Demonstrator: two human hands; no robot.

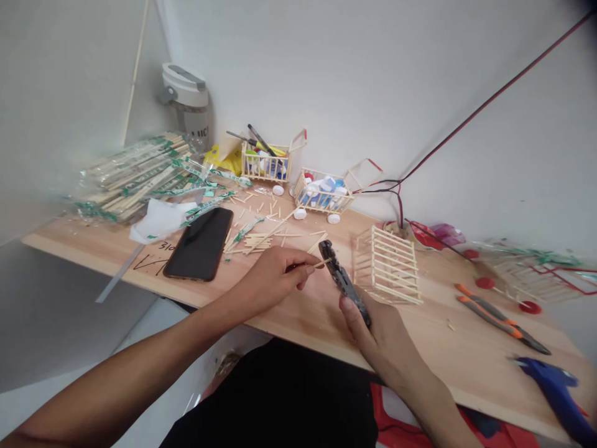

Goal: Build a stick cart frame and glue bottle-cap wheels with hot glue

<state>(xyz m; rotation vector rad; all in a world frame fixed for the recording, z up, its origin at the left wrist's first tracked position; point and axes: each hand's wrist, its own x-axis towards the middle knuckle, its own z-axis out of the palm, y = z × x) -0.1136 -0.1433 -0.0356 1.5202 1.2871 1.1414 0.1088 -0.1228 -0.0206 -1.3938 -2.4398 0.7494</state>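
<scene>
Left hand [275, 277] closed, pinching a thin pale wooden stick [321, 264] by one end. Right hand [382, 336] wrapped round the handles of dark metal cutting pliers [342, 281], thumb on top, and the plier head meets the stick's free end just above the light wooden tabletop [289, 311]. Can't tell if the jaws have bitten through yet. Two small stick-built carts at the back wall, one [265, 163] and the other [324, 193], both with white cap wheels and handles, so they look finished. A third open stick cage [389, 264] lies just beside the pliers with no wheels or handle, so it looks part-built. Red plastic caps [485, 282] lie loose to the right of it. Short cut stick pieces [261, 239] are scattered past the left hand, near a black phone [199, 244]. Wrapped chopstick packs [135, 177] are piled far left, plenty unopened. Orange-handled pliers [499, 317] and a blue glue gun [555, 389] lie untouched on the right.
</scene>
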